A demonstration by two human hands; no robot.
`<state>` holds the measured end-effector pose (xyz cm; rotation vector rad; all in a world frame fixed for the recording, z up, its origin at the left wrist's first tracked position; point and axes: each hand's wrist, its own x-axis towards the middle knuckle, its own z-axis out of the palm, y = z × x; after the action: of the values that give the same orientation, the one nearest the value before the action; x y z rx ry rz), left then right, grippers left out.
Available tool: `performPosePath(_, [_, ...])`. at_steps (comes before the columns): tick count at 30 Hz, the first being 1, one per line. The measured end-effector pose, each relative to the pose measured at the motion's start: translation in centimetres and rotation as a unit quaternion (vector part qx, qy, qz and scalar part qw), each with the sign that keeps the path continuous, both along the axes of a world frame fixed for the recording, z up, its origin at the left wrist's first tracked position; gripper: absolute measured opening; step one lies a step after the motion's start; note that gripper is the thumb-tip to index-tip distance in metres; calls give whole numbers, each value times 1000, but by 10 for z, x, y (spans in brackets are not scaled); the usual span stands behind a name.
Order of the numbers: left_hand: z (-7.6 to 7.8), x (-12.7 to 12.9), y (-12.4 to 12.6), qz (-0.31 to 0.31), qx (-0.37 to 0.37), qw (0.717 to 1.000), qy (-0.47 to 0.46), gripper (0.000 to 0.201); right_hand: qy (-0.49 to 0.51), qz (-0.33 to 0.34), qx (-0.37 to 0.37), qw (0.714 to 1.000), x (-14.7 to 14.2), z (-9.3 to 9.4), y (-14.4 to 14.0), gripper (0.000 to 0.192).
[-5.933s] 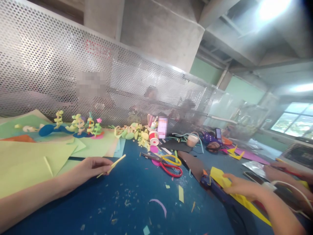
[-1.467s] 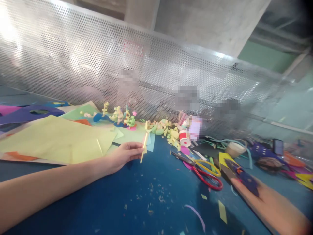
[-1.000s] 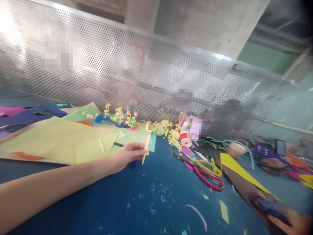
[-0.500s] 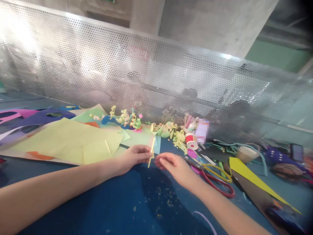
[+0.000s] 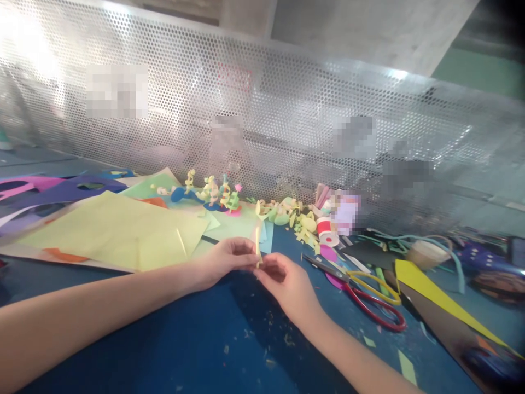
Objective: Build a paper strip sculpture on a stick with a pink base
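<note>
Both my hands meet over the blue worktop [image 5: 172,350]. Left hand [image 5: 223,261]: grip pinched on the thin pale-yellow paper strip [image 5: 257,246], which stands nearly upright above the fingertips. Right hand [image 5: 287,284]: grip closed on the strip's lower end, touching the left fingertips. Large yellow-green paper sheets [image 5: 118,235] lie just left of the hands. Red-and-yellow-handled scissors [image 5: 369,295] lie to the right, near a yellow paper triangle [image 5: 435,295].
</note>
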<state>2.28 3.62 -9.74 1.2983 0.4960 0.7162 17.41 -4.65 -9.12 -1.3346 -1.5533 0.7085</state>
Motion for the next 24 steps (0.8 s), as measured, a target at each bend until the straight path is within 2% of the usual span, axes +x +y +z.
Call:
performPosePath(6, [2,0,-3,4,39,999,34,18,-43,-16,12,999,-1,4,-6,10])
performPosePath(12, [1,-2,-1,-11,-6,1000,18,17,-40,-3,21,999,2,2,-7,10])
performPosePath(21, [-2,0,-3,32,67,996,48,20,-165,-48,91,981,1,-4,-9,14])
performPosePath(24, [-3,0,-3,48,71,995,48,21,-158,-47,86,983,0,-4,-9,15])
